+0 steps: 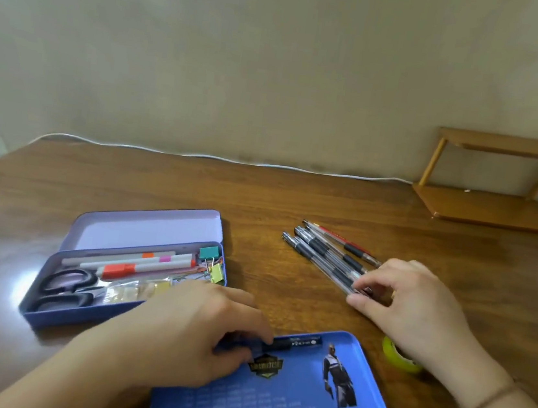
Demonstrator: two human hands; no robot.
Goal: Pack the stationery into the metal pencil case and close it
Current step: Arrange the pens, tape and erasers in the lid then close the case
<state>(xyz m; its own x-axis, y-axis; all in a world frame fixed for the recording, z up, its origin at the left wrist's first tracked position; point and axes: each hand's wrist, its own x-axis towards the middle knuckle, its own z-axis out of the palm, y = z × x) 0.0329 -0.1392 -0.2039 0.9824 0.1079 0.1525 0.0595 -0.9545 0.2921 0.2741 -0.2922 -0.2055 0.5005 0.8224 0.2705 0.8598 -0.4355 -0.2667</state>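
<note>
The purple metal pencil case (44,313) lies open at the left, its lid (142,229) tilted back. Inside are black scissors (64,287), white markers (138,264), binder clips (211,263) and small packets. A blue tray (287,406) lies near me with a black pen (298,342) in it; my left hand (190,333) grips that pen's near end. Several clear pens (325,255) lie in a bundle at the right, and my right hand (414,303) pinches their near ends with fingers and thumb.
A green tape roll (393,356) lies under my right wrist. A wooden shelf (500,184) stands at the back right against the wall. A white cable (199,155) runs along the table's far edge.
</note>
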